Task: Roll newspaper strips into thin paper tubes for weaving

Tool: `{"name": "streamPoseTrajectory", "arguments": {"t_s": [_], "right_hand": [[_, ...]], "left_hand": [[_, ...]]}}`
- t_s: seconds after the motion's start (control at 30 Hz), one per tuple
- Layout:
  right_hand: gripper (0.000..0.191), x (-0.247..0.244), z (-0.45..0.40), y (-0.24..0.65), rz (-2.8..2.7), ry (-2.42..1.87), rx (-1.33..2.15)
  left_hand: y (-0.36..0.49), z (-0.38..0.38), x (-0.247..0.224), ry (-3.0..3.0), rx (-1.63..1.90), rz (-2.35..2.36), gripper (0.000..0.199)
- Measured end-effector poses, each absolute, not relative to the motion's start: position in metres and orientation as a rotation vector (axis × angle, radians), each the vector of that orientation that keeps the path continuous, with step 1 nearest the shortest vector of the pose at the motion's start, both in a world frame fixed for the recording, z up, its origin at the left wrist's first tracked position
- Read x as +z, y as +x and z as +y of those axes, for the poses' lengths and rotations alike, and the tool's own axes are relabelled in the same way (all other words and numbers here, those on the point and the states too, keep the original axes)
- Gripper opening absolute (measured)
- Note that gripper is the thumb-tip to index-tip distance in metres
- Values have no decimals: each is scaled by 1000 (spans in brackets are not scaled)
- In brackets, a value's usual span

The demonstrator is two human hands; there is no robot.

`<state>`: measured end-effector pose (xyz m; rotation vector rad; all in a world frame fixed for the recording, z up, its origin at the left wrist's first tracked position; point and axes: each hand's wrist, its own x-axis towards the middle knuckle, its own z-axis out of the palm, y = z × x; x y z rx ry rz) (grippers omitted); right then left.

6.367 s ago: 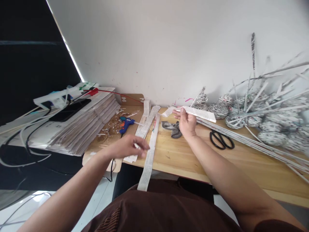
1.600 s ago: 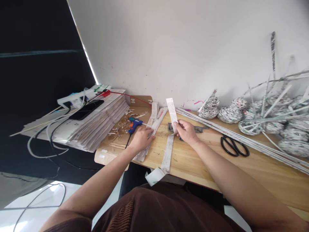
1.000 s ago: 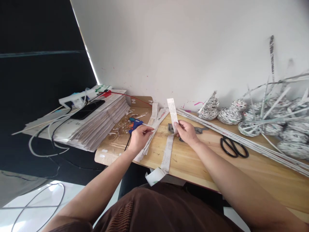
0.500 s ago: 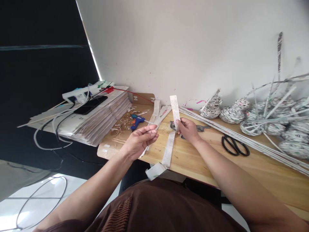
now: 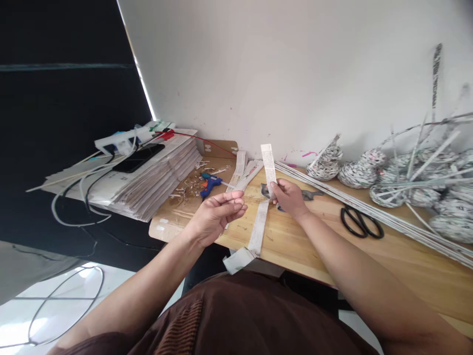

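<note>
My right hand (image 5: pixel 290 197) pinches a long printed paper strip (image 5: pixel 268 160) between thumb and fingers. Its upper end stands up above the hand, and a lower length runs down over the table's front edge, where it folds over. To the left, my left hand (image 5: pixel 218 217) is raised above the table edge, palm partly up, with thumb and fingertips brought together. Whether something thin is between those fingertips I cannot make out. More paper strips (image 5: pixel 248 173) lie behind my left hand, beside a blue glue gun (image 5: pixel 210 186).
A tall paper stack (image 5: pixel 162 177) with a phone (image 5: pixel 138 158) and power strip (image 5: pixel 121 142) stands left. Black-handled scissors (image 5: pixel 361 222), long paper rods (image 5: pixel 343 196) and woven paper pieces (image 5: pixel 325 162) are on the right of the wooden table (image 5: pixel 295 251). Scraps litter the cardboard (image 5: pixel 177 217).
My left hand has shifted slightly right. My right hand keeps its grip on the strip, nearly in place. The view has moved a little.
</note>
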<state>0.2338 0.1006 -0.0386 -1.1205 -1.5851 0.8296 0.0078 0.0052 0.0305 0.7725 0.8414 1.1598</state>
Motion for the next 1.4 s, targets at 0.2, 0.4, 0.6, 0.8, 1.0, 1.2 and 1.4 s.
{"name": "streamPoseTrajectory", "arguments": {"t_s": [0.2, 0.4, 0.6, 0.8, 1.0, 1.2, 1.4], "right_hand": [[36, -37, 100, 233, -1561, -1114, 851], [37, -39, 100, 235, -1583, -1132, 820], [37, -42, 103, 235, -1572, -1089, 851], [42, -43, 104, 234, -1538, -1094, 872], [42, -42, 104, 235, -1527, -1107, 849], [41, -44, 106, 235, -1526, -1091, 850], [39, -43, 105, 235, -1525, -1108, 857]], "left_hand": [[6, 3, 31, 763, 1157, 779, 35], [2, -2, 21, 917, 1131, 857, 24], [-9, -14, 1, 1020, 1055, 1031, 24], [-24, -31, -16, 1033, 1022, 1114, 29], [-29, -42, -19, 943, 1033, 1110, 34], [-24, -43, -14, 918, 1053, 1063, 34], [-21, -40, -8, 779, 1085, 1014, 30]]}}
